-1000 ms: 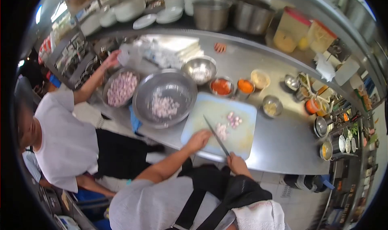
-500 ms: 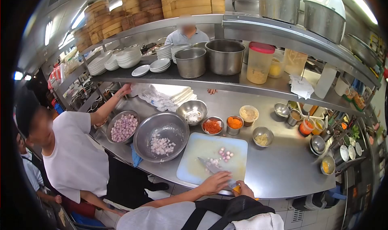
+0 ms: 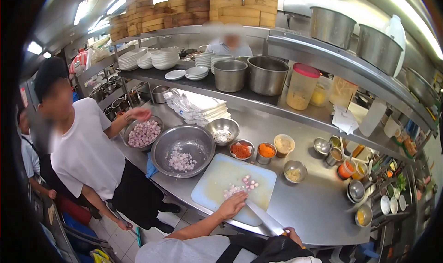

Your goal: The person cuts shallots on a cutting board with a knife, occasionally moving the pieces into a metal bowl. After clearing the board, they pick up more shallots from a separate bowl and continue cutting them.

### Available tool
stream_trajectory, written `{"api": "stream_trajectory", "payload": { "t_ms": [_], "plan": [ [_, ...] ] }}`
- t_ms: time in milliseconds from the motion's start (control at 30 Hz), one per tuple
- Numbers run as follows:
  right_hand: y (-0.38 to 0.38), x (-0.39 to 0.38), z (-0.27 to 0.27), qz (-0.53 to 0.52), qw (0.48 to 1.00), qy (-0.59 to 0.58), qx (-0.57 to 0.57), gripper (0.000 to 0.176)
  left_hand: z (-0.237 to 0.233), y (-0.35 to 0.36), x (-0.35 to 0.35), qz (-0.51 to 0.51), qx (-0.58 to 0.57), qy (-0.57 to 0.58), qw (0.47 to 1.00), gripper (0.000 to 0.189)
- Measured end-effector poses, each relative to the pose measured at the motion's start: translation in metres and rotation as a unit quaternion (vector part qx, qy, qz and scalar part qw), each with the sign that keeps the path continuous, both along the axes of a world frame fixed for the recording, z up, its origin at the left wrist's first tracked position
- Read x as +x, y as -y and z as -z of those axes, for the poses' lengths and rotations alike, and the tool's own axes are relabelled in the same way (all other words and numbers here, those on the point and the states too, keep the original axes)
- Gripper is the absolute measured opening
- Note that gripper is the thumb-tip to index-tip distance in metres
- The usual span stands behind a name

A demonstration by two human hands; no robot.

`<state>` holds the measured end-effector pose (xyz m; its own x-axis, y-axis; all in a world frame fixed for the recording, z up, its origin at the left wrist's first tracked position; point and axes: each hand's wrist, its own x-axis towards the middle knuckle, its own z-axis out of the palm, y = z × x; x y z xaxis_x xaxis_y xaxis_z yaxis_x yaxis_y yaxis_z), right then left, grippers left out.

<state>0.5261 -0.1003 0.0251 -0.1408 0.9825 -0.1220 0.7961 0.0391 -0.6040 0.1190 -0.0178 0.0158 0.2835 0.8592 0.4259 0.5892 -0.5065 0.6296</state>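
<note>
My left hand (image 3: pixel 234 205) is low over the cutting board (image 3: pixel 212 175), palm down with its fingers stretched out beside a small pile of chopped shallots (image 3: pixel 233 190). My right hand (image 3: pixel 291 236) grips a kitchen knife (image 3: pixel 265 218) by its handle at the board's near right corner. The broad blade slants across the board, its tip close to my left fingers. Several peeled whole shallots (image 3: pixel 249 183) lie just beyond the chopped pile. Left of the board, a large metal bowl (image 3: pixel 159 143) contains cut shallot pieces (image 3: pixel 181 160).
A co-worker in a white shirt (image 3: pixel 87 143) stands at the left, one hand near a bowl of shallots (image 3: pixel 143 133). Behind the board are bowls of red paste (image 3: pixel 241 150) and orange paste (image 3: pixel 266 151). Overhead, a steel shelf (image 3: pixel 194 85) carries pots and plates.
My left hand has come off the knife blade to the chopped shallots. The knife has swung toward the near right. The co-worker's raised hand has dropped toward the shallot bowl. The view has shifted.
</note>
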Motion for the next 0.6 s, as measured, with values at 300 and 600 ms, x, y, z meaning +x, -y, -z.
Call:
{"api": "stream_trajectory", "payload": {
  "t_ms": [300,600],
  "plan": [
    [0.007,-0.016,0.029,0.135,0.974,-0.184,0.000,0.069,0.006,-0.014,0.000,-0.167,-0.031,-0.128,0.977,0.102],
    [0.029,-0.065,0.025,0.126,0.969,-0.198,-0.077,0.055,0.018,-0.059,0.006,-0.116,0.003,-0.122,0.986,0.075]
  ]
}}
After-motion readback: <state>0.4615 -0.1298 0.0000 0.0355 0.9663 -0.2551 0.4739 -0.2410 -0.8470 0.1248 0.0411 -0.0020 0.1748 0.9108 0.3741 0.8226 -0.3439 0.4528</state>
